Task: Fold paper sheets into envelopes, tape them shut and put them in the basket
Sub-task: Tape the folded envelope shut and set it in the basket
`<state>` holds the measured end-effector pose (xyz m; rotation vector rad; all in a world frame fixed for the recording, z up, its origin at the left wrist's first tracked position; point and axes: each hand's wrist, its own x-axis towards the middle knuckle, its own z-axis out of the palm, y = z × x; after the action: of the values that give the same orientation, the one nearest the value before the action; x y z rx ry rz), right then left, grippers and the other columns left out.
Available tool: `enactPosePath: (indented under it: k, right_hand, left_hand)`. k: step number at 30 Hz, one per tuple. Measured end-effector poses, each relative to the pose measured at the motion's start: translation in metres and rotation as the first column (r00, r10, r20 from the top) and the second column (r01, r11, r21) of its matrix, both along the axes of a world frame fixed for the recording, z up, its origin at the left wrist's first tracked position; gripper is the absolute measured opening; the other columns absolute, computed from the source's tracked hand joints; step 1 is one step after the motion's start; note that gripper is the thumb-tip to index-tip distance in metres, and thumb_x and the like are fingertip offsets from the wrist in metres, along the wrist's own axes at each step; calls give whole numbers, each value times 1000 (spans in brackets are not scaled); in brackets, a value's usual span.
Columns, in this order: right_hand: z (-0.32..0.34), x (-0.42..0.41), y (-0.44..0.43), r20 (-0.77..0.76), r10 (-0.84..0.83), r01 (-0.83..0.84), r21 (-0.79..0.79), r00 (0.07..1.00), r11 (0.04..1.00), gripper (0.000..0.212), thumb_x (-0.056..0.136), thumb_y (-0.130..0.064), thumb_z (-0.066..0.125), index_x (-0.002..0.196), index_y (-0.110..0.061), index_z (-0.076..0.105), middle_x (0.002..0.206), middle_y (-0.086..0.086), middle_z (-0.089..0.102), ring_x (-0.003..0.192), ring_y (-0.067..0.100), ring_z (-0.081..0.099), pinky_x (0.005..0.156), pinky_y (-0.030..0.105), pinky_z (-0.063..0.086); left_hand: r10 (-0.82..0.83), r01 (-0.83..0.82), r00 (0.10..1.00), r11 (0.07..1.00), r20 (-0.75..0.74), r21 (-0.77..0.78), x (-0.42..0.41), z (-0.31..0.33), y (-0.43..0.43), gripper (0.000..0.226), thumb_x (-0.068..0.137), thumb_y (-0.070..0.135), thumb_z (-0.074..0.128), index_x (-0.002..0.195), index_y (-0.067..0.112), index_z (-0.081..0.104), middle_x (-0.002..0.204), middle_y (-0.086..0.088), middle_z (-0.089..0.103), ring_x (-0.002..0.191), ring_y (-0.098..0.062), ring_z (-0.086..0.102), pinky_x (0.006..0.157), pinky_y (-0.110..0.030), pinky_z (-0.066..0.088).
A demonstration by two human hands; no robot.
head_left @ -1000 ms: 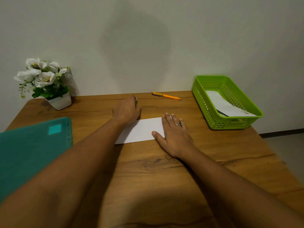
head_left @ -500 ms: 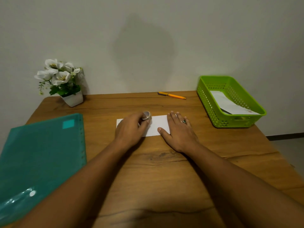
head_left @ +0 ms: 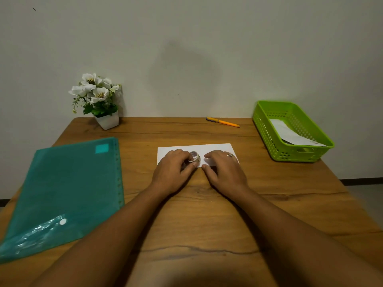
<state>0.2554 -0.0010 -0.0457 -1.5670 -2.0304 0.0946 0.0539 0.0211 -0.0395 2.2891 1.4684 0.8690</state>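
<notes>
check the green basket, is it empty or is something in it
Not empty: a white folded sheet lies slanted inside the green basket, visible over its rim.

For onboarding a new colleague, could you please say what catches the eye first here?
At mid-table the left hand grips a small tape roll beside the right hand, both over a folded white paper. A bright green basket sits far right, a teal folder left.
</notes>
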Motion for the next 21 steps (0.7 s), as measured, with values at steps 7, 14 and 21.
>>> enactPosePath:
  k: [7, 14, 21]
  right_hand:
    - [2, -13, -3, -219, -33, 28, -26, 975, 999, 18, 98, -27, 66, 114, -20, 69, 113, -6, 71, 100, 11, 64, 85, 35, 54]
    - [-1, -11, -2, -220, -32, 29, -18, 975, 999, 11, 97, -24, 68, 106, -21, 73, 105, -7, 73, 92, 8, 64, 82, 31, 50]
    - [-3, -11, -1, -211, -29, 31, 6, 977, 999, 7, 96, -23, 69, 102, -22, 73, 100, -8, 74, 89, 8, 64, 80, 34, 54]
  left_hand:
    - [-11, 11, 1000, 1000, 11, 26, 0, -1, 0, 30, 96, 53, 59, 93, 24, 65, 89, 7, 60, 86, -14, 52, 72, -38, 47]
    - [-47, 46, 999, 998, 23, 46, -1, -3, 1, 31, 94, 58, 50, 93, 30, 63, 89, 16, 58, 84, -9, 48, 70, -35, 44]
    - [-46, 46, 999, 998, -2, 36, -2, -4, 2, 24, 97, 51, 58, 99, 28, 65, 99, 12, 65, 91, -10, 52, 75, -36, 46]
